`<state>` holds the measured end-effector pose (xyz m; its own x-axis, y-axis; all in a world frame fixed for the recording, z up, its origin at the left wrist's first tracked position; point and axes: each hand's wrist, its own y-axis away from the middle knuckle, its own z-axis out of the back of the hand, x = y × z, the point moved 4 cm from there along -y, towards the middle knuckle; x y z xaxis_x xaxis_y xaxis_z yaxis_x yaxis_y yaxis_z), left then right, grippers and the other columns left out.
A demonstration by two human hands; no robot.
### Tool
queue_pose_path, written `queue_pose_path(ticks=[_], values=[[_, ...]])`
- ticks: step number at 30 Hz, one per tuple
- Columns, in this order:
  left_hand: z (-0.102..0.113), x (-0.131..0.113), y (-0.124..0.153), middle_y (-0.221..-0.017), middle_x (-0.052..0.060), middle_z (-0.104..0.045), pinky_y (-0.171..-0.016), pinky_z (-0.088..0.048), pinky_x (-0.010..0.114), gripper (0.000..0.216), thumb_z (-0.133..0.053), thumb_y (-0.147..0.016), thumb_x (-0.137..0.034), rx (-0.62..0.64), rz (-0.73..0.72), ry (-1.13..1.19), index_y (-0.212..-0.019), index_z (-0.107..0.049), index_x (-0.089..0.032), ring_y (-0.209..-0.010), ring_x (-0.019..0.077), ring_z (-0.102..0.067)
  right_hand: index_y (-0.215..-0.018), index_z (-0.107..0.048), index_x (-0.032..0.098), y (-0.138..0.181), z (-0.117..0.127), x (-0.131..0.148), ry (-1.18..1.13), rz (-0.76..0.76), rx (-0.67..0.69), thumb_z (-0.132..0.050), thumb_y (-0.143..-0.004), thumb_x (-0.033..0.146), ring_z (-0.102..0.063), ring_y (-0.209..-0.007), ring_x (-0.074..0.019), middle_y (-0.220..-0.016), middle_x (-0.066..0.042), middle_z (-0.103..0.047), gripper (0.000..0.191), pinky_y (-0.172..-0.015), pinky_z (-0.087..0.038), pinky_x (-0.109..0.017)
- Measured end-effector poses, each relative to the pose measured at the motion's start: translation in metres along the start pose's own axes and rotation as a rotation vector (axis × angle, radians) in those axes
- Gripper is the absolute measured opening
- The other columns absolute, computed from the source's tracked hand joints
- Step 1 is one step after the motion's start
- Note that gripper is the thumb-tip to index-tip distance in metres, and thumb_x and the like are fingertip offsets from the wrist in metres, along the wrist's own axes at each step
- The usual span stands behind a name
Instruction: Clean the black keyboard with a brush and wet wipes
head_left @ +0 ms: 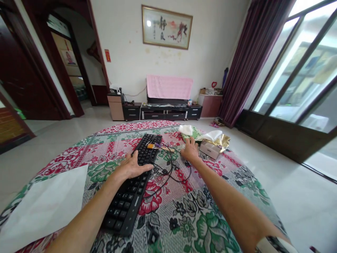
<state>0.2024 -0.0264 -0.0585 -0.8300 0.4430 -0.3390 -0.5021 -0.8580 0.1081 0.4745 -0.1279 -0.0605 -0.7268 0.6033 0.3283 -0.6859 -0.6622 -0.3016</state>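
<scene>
A black keyboard [133, 191] lies lengthways on the flowered tablecloth [184, 218]. My left hand [133, 168] rests across its middle, fingers bent over the keys and the right edge. The keyboard's black cable [168, 170] loops on the cloth to its right, with plugs [154, 145] lying on the far keys. My right hand [190, 150] reaches out beyond the cable, fingers down on the cloth beside a tissue box [210, 149]. Whether it holds anything is hidden.
A white sheet [44, 207] lies at the table's near left. White tissues [200, 133] and gold wrapping [222, 141] sit by the box at the far right edge. Beyond the round table are a tiled floor, a low black TV cabinet [163, 111] and glass doors [297, 77].
</scene>
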Motion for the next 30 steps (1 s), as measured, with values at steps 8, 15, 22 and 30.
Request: queue_pose_path(ticks=[8, 15, 22, 30], values=[[-0.011, -0.012, 0.002, -0.158, 0.012, -0.010, -0.098, -0.035, 0.062, 0.112, -0.058, -0.056, -0.077, -0.010, 0.084, -0.101, -0.149, -0.020, -0.028, -0.131, 0.0496, -0.031, -0.130, -0.047, 0.013, -0.033, -0.030, -0.006, -0.006, 0.087, -0.012, -0.046, -0.077, 0.006, -0.045, -0.120, -0.0267, -0.149, -0.013, -0.024, 0.054, -0.098, -0.038, -0.032], [-0.006, -0.015, -0.001, -0.157, 0.011, -0.013, -0.098, -0.037, 0.056, 0.108, -0.055, -0.057, -0.075, -0.014, 0.013, -0.159, -0.148, -0.022, -0.027, -0.128, 0.0457, -0.039, -0.124, -0.053, 0.015, -0.072, -0.048, -0.005, 0.030, 0.126, -0.009, -0.047, -0.077, 0.003, -0.050, -0.114, -0.0238, -0.144, -0.011, -0.033, 0.050, -0.097, -0.040, -0.030], [-0.010, -0.026, 0.000, -0.156, 0.010, -0.017, -0.099, -0.039, 0.050, 0.108, -0.055, -0.056, -0.073, -0.041, -0.157, -0.150, -0.148, -0.022, -0.027, -0.128, 0.0425, -0.039, -0.124, -0.052, 0.019, -0.101, -0.048, 0.001, 0.071, 0.153, 0.053, -0.044, -0.081, 0.006, -0.052, -0.113, -0.0208, -0.147, -0.008, -0.033, 0.045, -0.093, -0.044, -0.029], [-0.016, -0.041, 0.011, -0.155, 0.010, -0.017, -0.098, -0.039, 0.056, 0.113, -0.058, -0.052, -0.073, 0.001, -0.320, -0.127, -0.148, -0.019, -0.028, -0.124, 0.0442, -0.040, -0.118, -0.058, 0.017, -0.063, -0.024, 0.036, 0.246, 0.161, 0.173, -0.041, -0.084, 0.015, -0.059, -0.106, -0.0296, -0.131, -0.016, -0.052, 0.038, -0.085, -0.046, -0.041]])
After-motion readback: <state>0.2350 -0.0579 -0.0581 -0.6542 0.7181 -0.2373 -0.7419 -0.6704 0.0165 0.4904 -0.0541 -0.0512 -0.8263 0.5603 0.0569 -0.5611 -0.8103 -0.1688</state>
